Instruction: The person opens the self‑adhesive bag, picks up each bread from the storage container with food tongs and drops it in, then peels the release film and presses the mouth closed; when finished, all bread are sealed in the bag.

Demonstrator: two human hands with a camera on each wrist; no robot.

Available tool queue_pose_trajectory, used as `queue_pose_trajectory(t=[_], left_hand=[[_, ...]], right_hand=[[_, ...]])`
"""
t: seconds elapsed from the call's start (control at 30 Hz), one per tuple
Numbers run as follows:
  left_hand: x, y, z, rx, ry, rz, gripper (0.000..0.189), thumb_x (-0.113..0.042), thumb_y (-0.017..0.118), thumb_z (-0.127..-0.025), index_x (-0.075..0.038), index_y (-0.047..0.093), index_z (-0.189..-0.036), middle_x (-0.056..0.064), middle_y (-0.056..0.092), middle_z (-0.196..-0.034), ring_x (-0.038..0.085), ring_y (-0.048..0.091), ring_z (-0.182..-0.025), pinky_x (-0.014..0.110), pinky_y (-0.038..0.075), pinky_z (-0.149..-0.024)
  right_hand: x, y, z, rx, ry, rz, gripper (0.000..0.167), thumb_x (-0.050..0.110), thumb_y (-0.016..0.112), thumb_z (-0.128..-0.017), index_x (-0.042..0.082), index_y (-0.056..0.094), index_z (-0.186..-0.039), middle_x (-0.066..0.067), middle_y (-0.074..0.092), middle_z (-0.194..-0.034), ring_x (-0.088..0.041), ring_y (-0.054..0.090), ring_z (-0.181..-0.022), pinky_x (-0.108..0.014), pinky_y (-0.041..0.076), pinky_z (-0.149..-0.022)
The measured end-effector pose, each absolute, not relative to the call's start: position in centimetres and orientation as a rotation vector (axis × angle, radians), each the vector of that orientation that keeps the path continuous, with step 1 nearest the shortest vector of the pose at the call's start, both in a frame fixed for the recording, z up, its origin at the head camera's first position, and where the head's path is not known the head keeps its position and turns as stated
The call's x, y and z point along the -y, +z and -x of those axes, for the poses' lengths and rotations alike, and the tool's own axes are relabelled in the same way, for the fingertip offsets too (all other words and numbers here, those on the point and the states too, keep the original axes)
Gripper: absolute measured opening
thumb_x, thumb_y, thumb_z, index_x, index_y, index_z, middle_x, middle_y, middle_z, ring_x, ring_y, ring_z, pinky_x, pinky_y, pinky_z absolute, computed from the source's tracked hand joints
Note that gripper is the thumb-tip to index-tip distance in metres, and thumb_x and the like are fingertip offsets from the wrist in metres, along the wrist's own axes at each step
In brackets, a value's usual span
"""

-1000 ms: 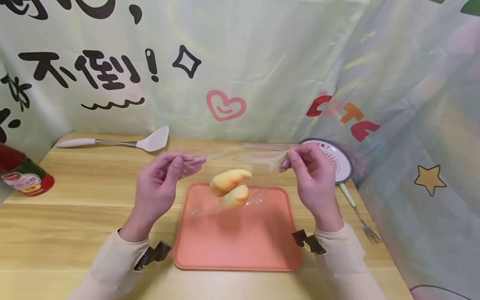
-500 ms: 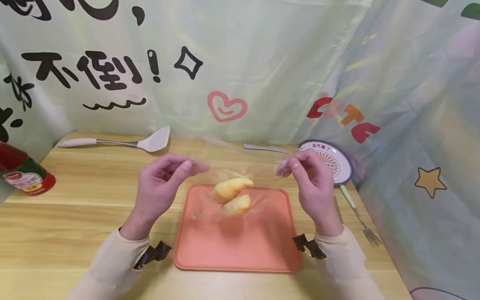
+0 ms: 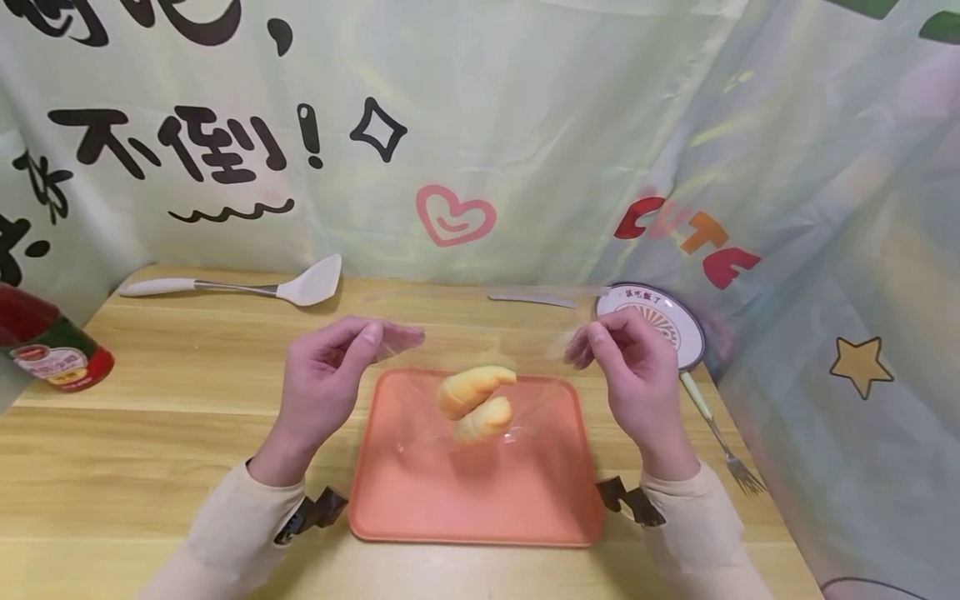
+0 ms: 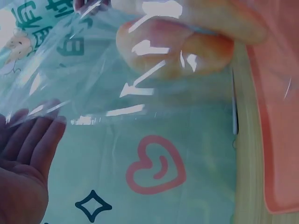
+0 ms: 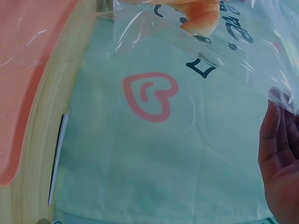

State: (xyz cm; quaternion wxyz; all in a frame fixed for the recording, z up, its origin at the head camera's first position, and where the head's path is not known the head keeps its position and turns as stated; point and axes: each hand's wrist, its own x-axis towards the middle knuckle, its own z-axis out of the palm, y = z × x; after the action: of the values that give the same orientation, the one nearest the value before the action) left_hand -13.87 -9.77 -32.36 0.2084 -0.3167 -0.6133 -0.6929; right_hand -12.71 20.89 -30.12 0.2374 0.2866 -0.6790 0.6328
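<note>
A clear plastic bag [image 3: 420, 417] hangs between my two hands above the pink tray [image 3: 480, 492]. Inside it lie two golden bread rolls, the upper roll [image 3: 476, 390] curved and the lower roll [image 3: 483, 419] partly behind it. My left hand [image 3: 330, 371] pinches the bag's left upper edge between thumb and fingers. On the other side, my right hand [image 3: 637, 371] pinches the right upper edge. Both wrist views show the film stretched over the fingertips, with the thumbs hard to see. The rolls touch neither hand.
A white spatula [image 3: 307, 282] lies at the back left, and a red-capped sauce bottle [image 3: 56, 346] lies at far left. Behind the bag is a knife [image 3: 532, 299]. A patterned plate [image 3: 675, 325] and a fork [image 3: 723, 437] are at right. A printed curtain [image 3: 525, 125] borders the table.
The bag with the rolls has sunk a little lower over the tray and shifted slightly right. Both hands have moved slightly down and right, keeping their hold on the bag's edges.
</note>
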Motion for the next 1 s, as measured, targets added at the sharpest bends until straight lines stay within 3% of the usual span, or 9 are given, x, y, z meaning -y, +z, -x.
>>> queue_pose_trajectory(t=[0.17, 0.33, 0.43, 0.7, 0.83, 1.0], left_hand=[[9.5, -32.6, 13.6, 1.682, -1.949, 0.852, 0.020, 0.008, 0.052, -0.098, 0.011, 0.068, -0.110, 0.021, 0.072, -0.089, 0.030, 0.072, -0.084, 0.041, 0.056, -0.078], [9.4, -32.4, 13.6, 1.582, -1.987, 0.958, 0.017, 0.015, 0.048, -0.094, 0.016, 0.065, -0.099, 0.025, 0.070, -0.096, 0.031, 0.071, -0.089, 0.039, 0.056, -0.079], [9.3, -32.3, 13.7, 1.599, -1.980, 0.965, 0.018, 0.012, 0.048, -0.096, 0.013, 0.065, -0.091, 0.025, 0.071, -0.095, 0.031, 0.071, -0.090, 0.034, 0.056, -0.078], [8.9, -32.5, 13.4, 1.716, -1.961, 0.867, 0.017, 0.006, 0.054, -0.098, 0.012, 0.068, -0.103, 0.022, 0.072, -0.091, 0.031, 0.072, -0.085, 0.033, 0.058, -0.070], [8.6, -32.1, 13.2, 1.678, -1.960, 0.888, 0.016, 0.007, 0.053, -0.097, 0.014, 0.067, -0.099, 0.020, 0.073, -0.090, 0.029, 0.072, -0.083, 0.026, 0.056, -0.062], [7.9, -31.3, 12.9, 1.564, -2.030, 1.012, 0.017, 0.011, 0.050, -0.096, 0.018, 0.065, -0.094, 0.027, 0.070, -0.097, 0.035, 0.071, -0.087, 0.043, 0.057, -0.071]], right_hand=[[-21.2, -30.3, 12.6, 1.887, 1.740, -0.786, 0.008, -0.013, 0.052, -0.094, -0.015, 0.055, -0.087, -0.019, 0.064, -0.079, -0.020, 0.065, -0.067, -0.025, 0.055, -0.062], [-21.5, -30.4, 12.4, 1.915, 1.751, -0.765, 0.007, -0.013, 0.052, -0.094, -0.014, 0.056, -0.089, -0.017, 0.064, -0.080, -0.020, 0.066, -0.067, -0.027, 0.056, -0.060], [-21.7, -30.4, 12.3, 1.924, 1.759, -0.761, 0.007, -0.013, 0.052, -0.094, -0.014, 0.056, -0.088, -0.018, 0.063, -0.079, -0.021, 0.065, -0.066, -0.027, 0.056, -0.061], [-22.5, -30.5, 11.9, 1.998, 1.765, -0.700, 0.009, -0.010, 0.055, -0.095, -0.013, 0.058, -0.088, -0.019, 0.063, -0.078, -0.021, 0.065, -0.068, -0.028, 0.056, -0.061], [-22.7, -30.4, 11.9, 2.043, 1.763, -0.675, 0.009, -0.008, 0.057, -0.095, -0.013, 0.059, -0.088, -0.020, 0.062, -0.079, -0.021, 0.065, -0.069, -0.027, 0.056, -0.062], [-22.9, -30.5, 11.9, 2.148, 1.652, -0.638, 0.008, -0.009, 0.057, -0.094, -0.010, 0.063, -0.088, -0.019, 0.064, -0.078, -0.019, 0.065, -0.070, -0.025, 0.055, -0.064]])
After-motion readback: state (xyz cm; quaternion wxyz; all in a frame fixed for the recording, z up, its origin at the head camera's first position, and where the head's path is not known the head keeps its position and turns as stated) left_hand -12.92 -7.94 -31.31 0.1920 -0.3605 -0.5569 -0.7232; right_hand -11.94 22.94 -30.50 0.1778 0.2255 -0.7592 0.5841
